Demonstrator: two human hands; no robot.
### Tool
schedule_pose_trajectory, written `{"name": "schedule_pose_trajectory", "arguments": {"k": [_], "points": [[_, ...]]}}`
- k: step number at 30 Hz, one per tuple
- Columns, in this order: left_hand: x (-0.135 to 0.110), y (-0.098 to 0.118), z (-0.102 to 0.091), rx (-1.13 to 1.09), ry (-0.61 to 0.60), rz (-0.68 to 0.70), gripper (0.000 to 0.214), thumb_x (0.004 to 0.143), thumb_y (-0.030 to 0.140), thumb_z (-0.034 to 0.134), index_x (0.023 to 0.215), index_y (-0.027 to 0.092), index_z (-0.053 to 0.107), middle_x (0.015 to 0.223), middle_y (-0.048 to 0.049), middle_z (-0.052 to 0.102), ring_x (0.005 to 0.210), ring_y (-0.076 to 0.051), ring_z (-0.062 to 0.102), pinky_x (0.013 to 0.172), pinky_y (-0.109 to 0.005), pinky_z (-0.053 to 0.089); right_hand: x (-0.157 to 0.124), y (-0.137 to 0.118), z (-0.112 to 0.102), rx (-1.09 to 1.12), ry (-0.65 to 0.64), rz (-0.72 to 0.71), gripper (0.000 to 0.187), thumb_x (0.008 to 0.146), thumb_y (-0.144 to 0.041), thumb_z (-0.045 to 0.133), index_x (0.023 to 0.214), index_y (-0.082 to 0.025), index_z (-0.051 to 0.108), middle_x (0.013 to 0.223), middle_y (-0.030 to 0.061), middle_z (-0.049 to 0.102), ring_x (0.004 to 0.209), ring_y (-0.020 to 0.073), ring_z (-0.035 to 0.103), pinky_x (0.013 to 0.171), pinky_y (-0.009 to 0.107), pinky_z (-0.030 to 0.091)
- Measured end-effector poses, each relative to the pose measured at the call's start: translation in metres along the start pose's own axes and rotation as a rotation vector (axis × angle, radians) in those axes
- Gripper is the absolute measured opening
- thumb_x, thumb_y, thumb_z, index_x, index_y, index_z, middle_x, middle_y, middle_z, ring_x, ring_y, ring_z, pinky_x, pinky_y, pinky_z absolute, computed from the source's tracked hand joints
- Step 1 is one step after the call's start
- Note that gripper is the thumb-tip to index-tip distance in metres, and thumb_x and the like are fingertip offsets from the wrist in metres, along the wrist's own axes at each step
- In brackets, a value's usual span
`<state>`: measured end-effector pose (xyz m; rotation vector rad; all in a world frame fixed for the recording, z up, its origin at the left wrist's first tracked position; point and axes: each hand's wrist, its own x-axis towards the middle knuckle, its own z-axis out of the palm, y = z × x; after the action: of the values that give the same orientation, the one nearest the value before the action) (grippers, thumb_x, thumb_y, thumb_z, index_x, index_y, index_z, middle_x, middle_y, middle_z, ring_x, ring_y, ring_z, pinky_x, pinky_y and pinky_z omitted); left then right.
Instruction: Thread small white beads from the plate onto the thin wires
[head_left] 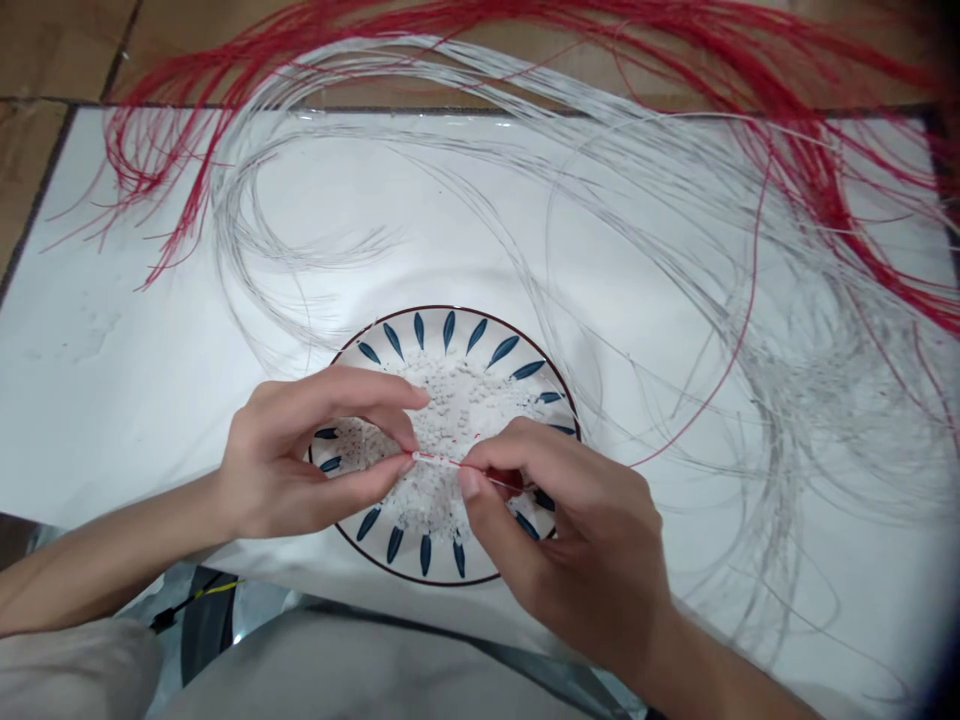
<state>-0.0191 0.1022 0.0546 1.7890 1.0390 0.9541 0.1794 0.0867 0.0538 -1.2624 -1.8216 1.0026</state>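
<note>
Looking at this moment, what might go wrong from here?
The thin red-and-white piece pinched between the left hand and right hand could slip and be hard to spot among the small white bits below.
A red strand running toward the right hand crosses loose white strands, so it might snag.
Both hands are over the plate; a bump might scatter its loose bits.

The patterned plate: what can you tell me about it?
The plate is round and whitish, perhaps ceramic, with a dark rim and blue leaf-shaped marks around its border. It lies face up on the white surface, bearing many small pale pieces. The left hand and right hand partly cover it; contact is unclear.
</note>
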Motion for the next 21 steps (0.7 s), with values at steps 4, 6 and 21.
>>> {"name": "schedule_pose_trajectory", "arguments": {"k": [4,6,21], "points": [[-0.001,-0.002,0.001,0.083,-0.013,0.072,0.046,0.071,0.007,0.069,0.112,0.027,0.060,0.078,0.0013,0.072,0.073,-0.016,0.070,0.071,-0.029,0.060,0.001,0.000,0.000,-0.024,-0.018,-0.015,0.013,0.080,-0.011,0.053,0.068,-0.017,0.056,0.059,-0.0027,0.052,0.054,0.0082,0.048,0.053,0.022,0.039],[-0.001,-0.002,0.002,0.148,-0.020,0.094,0.046,0.072,0.007,0.068,0.111,0.030,0.060,0.079,0.0023,0.073,0.073,-0.017,0.070,0.068,-0.028,0.060,0.001,0.000,0.001,-0.037,-0.029,-0.032,0.014,0.080,-0.011,0.052,0.068,-0.017,0.056,0.059,-0.0027,0.052,0.055,0.0087,0.048,0.053,0.022,0.040],[0.002,0.004,0.012,0.293,0.052,0.255,0.040,0.072,0.004,0.066,0.106,0.025,0.064,0.084,0.0008,0.075,0.072,-0.014,0.071,0.069,-0.020,0.061,0.001,0.001,0.003,-0.086,-0.025,-0.097,0.014,0.081,-0.010,0.051,0.069,-0.017,0.055,0.058,-0.0031,0.048,0.054,0.0090,0.045,0.052,0.022,0.037]]}}
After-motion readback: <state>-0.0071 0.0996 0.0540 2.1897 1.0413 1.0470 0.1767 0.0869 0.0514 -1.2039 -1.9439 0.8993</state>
